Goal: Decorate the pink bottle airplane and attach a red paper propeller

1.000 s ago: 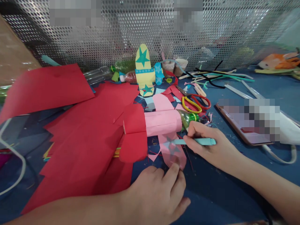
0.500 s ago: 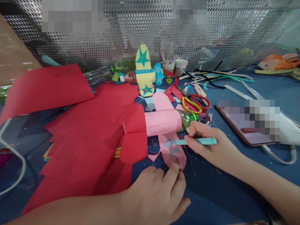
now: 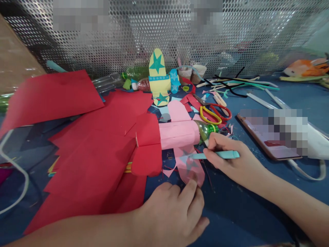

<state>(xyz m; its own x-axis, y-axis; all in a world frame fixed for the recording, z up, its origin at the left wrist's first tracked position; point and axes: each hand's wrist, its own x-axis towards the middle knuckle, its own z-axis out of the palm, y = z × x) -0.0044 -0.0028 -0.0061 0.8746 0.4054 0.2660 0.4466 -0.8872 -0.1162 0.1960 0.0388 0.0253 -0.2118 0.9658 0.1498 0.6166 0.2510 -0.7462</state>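
My right hand [image 3: 227,154] is closed around a light turquoise felt-tip pen [image 3: 227,154]. The pen's tip meets the pink paper wing [image 3: 183,169], where a grey-blue star shape shows. This wing belongs to a bottle plane lying on its side: a pink paper wrap [image 3: 178,133] goes around the bottle, and its green neck [image 3: 204,130] points right. Red paper tail pieces [image 3: 147,159] cover the left end. Fingertips of my left hand [image 3: 177,209] press on the wing's near end, with the thumb held apart. The pen tip's exact contact is blurred.
Red paper sheets [image 3: 102,151] cover the left side. Behind stands a yellow-and-blue bottle plane [image 3: 159,82]. Scissors [image 3: 213,115] lie beyond the bottle neck, a phone [image 3: 267,137] at the right. Pipe cleaners [image 3: 231,84] lie before a perforated metal screen [image 3: 154,34].
My right hand and the pen have shifted very slightly to the right. The near red tail piece looks a touch higher at its front edge. My left hand stays in place.
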